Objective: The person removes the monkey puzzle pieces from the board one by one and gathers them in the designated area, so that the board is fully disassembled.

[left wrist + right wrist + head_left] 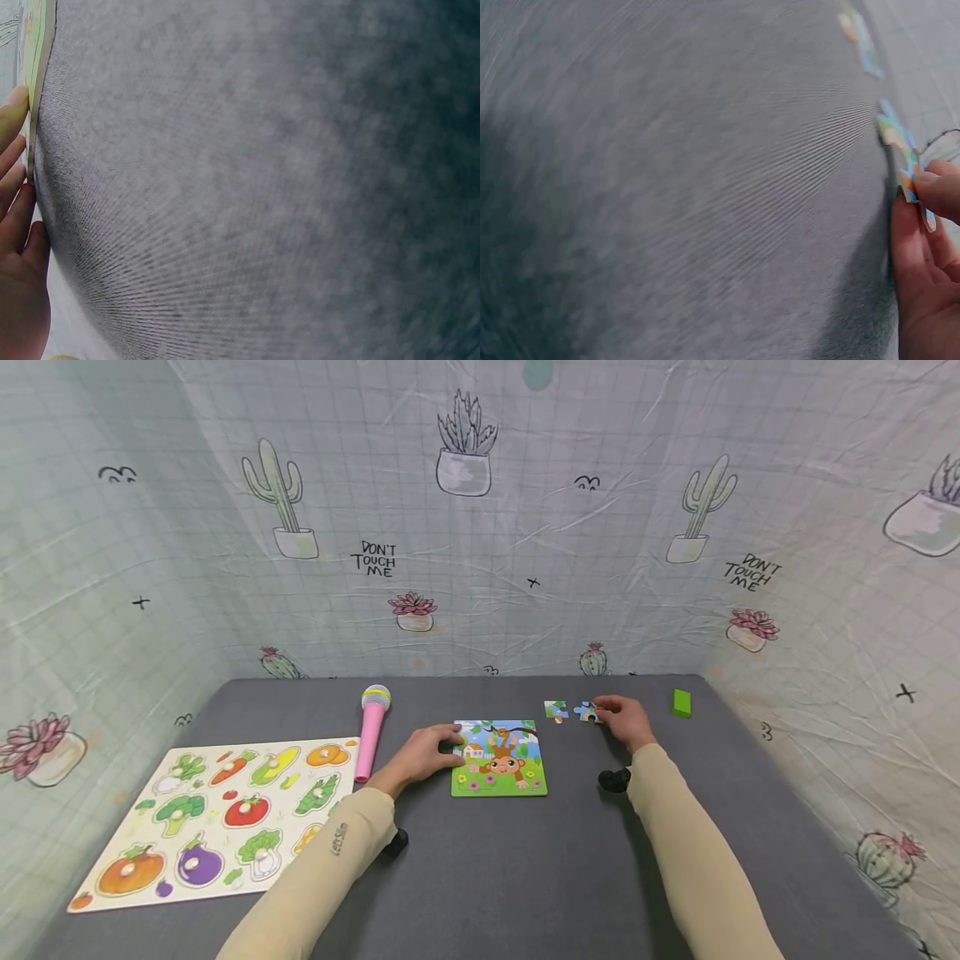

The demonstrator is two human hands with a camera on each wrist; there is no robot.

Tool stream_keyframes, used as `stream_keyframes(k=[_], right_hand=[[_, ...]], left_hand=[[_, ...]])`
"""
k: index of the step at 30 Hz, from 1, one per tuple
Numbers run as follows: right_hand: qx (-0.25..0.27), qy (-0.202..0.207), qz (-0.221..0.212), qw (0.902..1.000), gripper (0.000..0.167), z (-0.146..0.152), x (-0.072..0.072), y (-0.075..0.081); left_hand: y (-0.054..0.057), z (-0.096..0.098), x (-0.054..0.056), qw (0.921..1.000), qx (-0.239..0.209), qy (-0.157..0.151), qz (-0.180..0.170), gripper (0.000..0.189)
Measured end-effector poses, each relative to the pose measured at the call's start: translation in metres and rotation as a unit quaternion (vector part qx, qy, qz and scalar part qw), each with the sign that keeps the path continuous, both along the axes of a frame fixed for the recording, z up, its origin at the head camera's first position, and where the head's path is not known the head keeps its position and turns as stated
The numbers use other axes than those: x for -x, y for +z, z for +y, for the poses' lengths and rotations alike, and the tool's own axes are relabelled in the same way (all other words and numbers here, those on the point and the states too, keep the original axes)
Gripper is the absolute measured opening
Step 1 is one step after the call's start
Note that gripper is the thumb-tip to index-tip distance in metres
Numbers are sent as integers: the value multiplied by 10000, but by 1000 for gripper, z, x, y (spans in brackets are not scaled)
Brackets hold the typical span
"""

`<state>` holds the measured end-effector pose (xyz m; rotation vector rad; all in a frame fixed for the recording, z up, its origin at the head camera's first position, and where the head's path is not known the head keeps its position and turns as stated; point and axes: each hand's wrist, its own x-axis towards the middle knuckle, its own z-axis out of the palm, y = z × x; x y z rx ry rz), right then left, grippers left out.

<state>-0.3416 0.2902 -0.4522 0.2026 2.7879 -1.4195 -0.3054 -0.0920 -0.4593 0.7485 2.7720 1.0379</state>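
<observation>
A square jigsaw puzzle [498, 760] with a monkey picture lies flat on the grey table. My left hand [426, 752] rests at its left edge, the thumb and fingertips touching the board; the left wrist view shows this hand [22, 289] along the board's edge. Off to the right, my right hand [628, 720] pinches a blue jigsaw piece [587, 712] between thumb and fingers, low over the table. The pinched piece [909, 176] is partly covered by the thumb in the right wrist view. Just left of it lies another jigsaw piece [556, 709], apart from it.
A vegetable peg board [213, 760] covers the table's left side. Between it and the jigsaw lies a pink toy microphone [371, 735]. A green block [682, 703] sits at the back right. Patterned cloth [517, 552] hangs behind the table and along both sides.
</observation>
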Motion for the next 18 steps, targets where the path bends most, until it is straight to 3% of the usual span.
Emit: stream_keyframes(k=[5, 18], right_hand=[[-731, -74, 193, 9971, 33, 0, 2, -2], [-777, 3, -91, 9969, 37, 4, 0, 2]], left_hand=[[-1, 1, 1, 10000, 30, -10, 8, 35], [2, 0, 0, 10000, 70, -28, -42, 35]])
